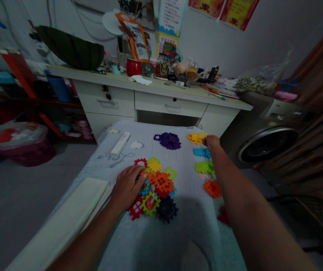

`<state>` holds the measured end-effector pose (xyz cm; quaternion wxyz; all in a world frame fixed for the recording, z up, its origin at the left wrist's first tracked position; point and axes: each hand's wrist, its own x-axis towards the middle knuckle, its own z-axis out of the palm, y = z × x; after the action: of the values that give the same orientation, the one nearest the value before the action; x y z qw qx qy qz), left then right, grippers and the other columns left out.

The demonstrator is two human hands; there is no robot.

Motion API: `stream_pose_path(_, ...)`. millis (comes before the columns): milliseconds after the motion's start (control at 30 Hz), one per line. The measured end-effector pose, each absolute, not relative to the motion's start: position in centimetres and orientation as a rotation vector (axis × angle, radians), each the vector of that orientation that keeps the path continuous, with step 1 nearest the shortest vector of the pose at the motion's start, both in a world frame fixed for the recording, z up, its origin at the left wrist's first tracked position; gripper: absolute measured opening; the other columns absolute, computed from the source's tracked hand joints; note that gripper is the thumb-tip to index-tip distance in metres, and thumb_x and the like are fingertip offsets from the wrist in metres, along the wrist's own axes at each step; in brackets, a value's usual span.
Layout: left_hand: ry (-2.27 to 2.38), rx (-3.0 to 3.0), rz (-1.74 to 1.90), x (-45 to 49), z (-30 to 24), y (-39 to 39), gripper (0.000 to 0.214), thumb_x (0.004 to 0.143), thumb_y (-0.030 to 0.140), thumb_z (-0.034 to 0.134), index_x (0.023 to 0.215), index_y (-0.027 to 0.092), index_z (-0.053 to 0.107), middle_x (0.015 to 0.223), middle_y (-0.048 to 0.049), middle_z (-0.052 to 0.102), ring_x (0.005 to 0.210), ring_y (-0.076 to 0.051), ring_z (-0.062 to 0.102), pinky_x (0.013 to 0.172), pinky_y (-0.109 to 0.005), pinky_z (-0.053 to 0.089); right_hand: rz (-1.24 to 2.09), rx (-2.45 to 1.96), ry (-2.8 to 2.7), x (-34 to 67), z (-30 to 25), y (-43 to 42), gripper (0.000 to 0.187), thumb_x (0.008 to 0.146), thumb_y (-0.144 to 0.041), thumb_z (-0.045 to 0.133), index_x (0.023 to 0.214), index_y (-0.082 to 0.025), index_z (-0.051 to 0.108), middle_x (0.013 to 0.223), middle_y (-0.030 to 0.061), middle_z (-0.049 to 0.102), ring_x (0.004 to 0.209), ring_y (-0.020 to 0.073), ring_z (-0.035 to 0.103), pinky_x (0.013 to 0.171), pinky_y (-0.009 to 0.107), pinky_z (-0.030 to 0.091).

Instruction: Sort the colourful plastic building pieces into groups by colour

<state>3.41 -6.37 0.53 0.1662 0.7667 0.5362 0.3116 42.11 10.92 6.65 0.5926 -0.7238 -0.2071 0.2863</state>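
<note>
My left hand (129, 186) rests against the left side of a mixed pile of toothed plastic building pieces, its fingers stretched onto them. In that pile lie an orange piece (163, 182), a lime-green piece (150, 203), a red piece (136, 207) and a dark navy piece (167, 209). At the far right of the cloth, my right hand (212, 143) pinches at the edge of a heap of yellow pieces (196, 138); its fingertips are partly hidden. Below it come blue pieces (201, 152), green pieces (204, 167) and orange pieces (212, 188), grouped by colour. A purple heap (168, 140) sits at the back middle.
A light cloth (184, 169) covers the surface. On it lie a white strip-like box (121, 143) and, at left, a long pale board-like object (73, 214). Behind stands a cluttered white desk (107, 99); a washing machine (257, 131) is at right, a pink bin (23, 150) at left.
</note>
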Motion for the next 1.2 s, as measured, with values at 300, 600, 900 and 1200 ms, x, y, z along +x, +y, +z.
stream_pose_path(300,1.541,2.189,0.893,3.3,0.3,-6.4,0.038,0.096,0.047,0.038,0.117,0.025,0.061,0.122,-0.0053,0.065,0.118,-0.025,0.055,0.103,-0.047,0.040,0.798,-1.690,-0.345,43.7,5.5,14.0,0.015,0.091,-0.015,0.059,0.106,-0.015,0.060,0.090,0.0018,0.064,0.072,0.0105,0.064,0.064,0.023,0.056)
stream_pose_path(600,1.539,2.167,0.875,3.4,0.7,-6.5,0.040,0.096,0.048,0.037,0.118,0.025,0.061,0.124,-0.0069,0.064,0.119,-0.025,0.053,0.105,-0.048,0.037,0.780,-1.661,-0.349,43.0,5.9,13.4,0.022,0.092,-0.017,0.058,0.113,-0.016,0.059,0.102,0.0048,0.064,0.086,0.0136,0.065,0.074,0.028,0.057)
stream_pose_path(900,1.545,2.177,0.893,3.5,0.6,-6.4,0.039,0.096,0.047,0.037,0.116,0.024,0.061,0.122,-0.0071,0.065,0.117,-0.026,0.054,0.102,-0.047,0.040,0.869,-1.494,-0.671,37.2,7.3,7.9,0.017,0.073,-0.004,0.061,0.083,-0.018,0.059,0.070,-0.0022,0.062,0.056,0.0070,0.059,0.055,0.017,0.052)
stream_pose_path(1200,1.545,2.198,0.880,3.6,0.9,-6.5,0.037,0.097,0.046,0.036,0.114,0.024,0.061,0.120,-0.0065,0.065,0.116,-0.025,0.055,0.101,-0.046,0.040,1.052,-1.322,-2.060,27.4,5.6,0.7,0.014,0.072,-0.016,0.068,0.086,-0.016,0.069,0.076,-0.0007,0.065,0.071,0.0124,0.059,0.070,0.026,0.047)
